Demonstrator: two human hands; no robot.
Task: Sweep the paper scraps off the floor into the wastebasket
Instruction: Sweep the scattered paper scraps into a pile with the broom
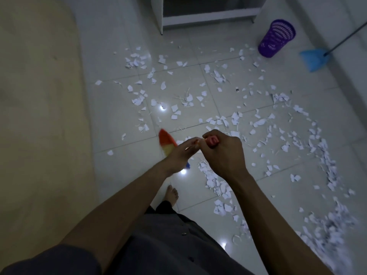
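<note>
White paper scraps [216, 120] lie scattered across the tiled floor, thickest along the right side. A purple wastebasket [277, 38] stands upright at the far right. I hold a broom by its red handle top [212, 140]; my right hand [222, 153] is closed around the top end and my left hand [181, 153] grips the handle just below. The broom's multicoloured bristle head [167, 144], red, yellow and blue, sits on the floor under my left hand.
A blue dustpan [313, 60] with a long handle leans by the right wall near the wastebasket. A white cabinet [198, 15] stands at the far end. A beige surface [39, 116] fills the left. My bare foot [171, 194] is on the tiles.
</note>
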